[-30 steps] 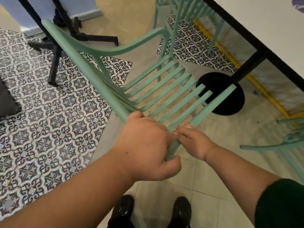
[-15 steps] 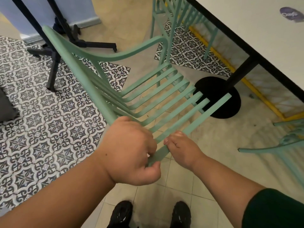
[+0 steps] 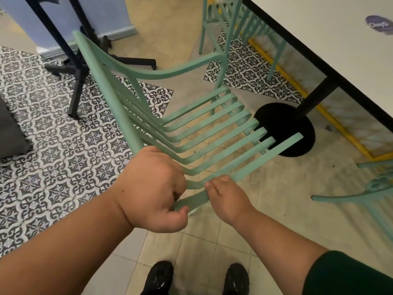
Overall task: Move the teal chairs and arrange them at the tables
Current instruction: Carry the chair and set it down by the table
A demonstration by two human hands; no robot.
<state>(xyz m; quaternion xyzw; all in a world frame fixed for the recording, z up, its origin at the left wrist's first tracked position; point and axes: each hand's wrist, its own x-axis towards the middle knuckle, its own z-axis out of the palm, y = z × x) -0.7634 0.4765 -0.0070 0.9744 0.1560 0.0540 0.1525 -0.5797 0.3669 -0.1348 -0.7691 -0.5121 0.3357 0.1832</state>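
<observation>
Fingers: both sets are closed on the teal chair. The left fingers wrap the near end of its top rail with the thumb curled below. The right fingers pinch the outermost slat.
Left hand: knuckles up, fist tight round the rail at the chair's near corner.
Right hand: just right of the left hand, holding the slat's near end.
Held chair: tipped back toward the person, its slatted seat pointing far and right toward the counter's round black base.
Counter: white top with a dark edge, far right, on a black post.
Other chairs: a second teal chair stands far, beside the counter's edge. A third teal chair shows partly at the right edge.
Floor: patterned tiles on the left, plain beige tiles near.
Left background: a black stand with splayed legs.
Near edge: two black shoes and a dark green sleeve.
</observation>
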